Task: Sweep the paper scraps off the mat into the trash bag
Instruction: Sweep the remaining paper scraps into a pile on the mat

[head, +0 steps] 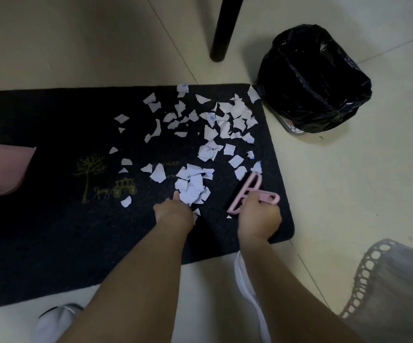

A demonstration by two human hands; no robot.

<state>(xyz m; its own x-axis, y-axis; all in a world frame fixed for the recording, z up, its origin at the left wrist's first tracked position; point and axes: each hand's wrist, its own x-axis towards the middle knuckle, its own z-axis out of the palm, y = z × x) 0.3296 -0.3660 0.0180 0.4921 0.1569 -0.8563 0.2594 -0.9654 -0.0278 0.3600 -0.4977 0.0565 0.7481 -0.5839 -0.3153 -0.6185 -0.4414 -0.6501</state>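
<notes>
Low at the mat's (52,219) right edge, right hand (258,219) grips brush (250,191); left hand's (173,211) fingers unclear among scraps (193,186).

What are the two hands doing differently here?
The right hand grips a pink brush by its handle; the left hand holds no tool and touches a heap of paper scraps. The right hand sits near the mat's right edge, the left farther in. Both are low over the mat.
</notes>
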